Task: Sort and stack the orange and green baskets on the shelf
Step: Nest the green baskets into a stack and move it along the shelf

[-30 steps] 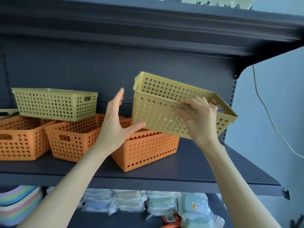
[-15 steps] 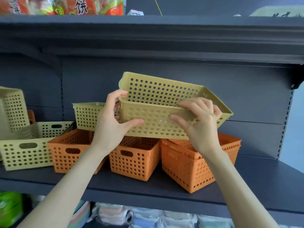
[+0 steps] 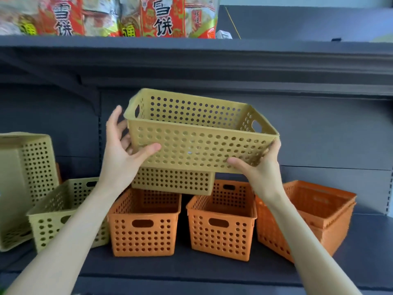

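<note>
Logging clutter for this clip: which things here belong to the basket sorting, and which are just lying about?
Job: held green basket, left hand, right hand, green basket beneath, green baskets at left, two single orange baskets, stacked orange baskets, shelf.

Lying about: snack bags above.

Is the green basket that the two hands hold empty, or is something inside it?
Empty, as far as it shows. Through the holes of the held green basket only its own walls appear. Its floor is hidden from this low view.
</note>
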Demonstrator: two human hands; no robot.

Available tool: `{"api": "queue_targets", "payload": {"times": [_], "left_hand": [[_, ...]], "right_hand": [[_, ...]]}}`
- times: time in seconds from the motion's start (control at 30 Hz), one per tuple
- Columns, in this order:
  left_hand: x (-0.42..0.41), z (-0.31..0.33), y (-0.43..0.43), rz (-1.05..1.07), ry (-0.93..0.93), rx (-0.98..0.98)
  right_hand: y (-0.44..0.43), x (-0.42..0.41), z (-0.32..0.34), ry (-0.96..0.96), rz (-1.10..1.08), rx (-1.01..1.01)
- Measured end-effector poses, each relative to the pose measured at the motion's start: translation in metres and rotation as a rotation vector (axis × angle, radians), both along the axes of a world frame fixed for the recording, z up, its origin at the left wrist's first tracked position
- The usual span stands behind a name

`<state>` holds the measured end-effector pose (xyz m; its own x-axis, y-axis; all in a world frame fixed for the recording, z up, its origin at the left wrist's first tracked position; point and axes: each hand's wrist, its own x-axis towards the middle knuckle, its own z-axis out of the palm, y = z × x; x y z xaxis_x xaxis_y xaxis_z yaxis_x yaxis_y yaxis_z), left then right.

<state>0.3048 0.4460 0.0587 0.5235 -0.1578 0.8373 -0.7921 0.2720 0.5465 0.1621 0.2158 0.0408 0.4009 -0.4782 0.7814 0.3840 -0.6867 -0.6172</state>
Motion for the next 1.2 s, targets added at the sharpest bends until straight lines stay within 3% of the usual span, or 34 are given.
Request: {"api": "queue_targets", "payload": {"times": [0.53, 0.8, 1.0, 1.2], "left_hand": [[0.128, 0.013, -0.033, 0.065, 0.160, 0.208], [0.158, 0.013, -0.032, 0.039, 0.221, 0.271], [0.174, 0.011, -0.035, -0.031, 0.223, 0.303], [0.189, -0.003, -0.036, -0.046, 0.271, 0.360]], "right_hand": [[-0.017, 0.124, 0.027, 0.096, -0.025, -0.036], [-0.012, 0.136, 0.032, 0.163, -0.132, -0.128], [-0.002, 0.134, 0.022, 0.149, -0.222, -0.080], [0.002, 0.134, 0.011, 0.211, -0.158, -0.012]]}}
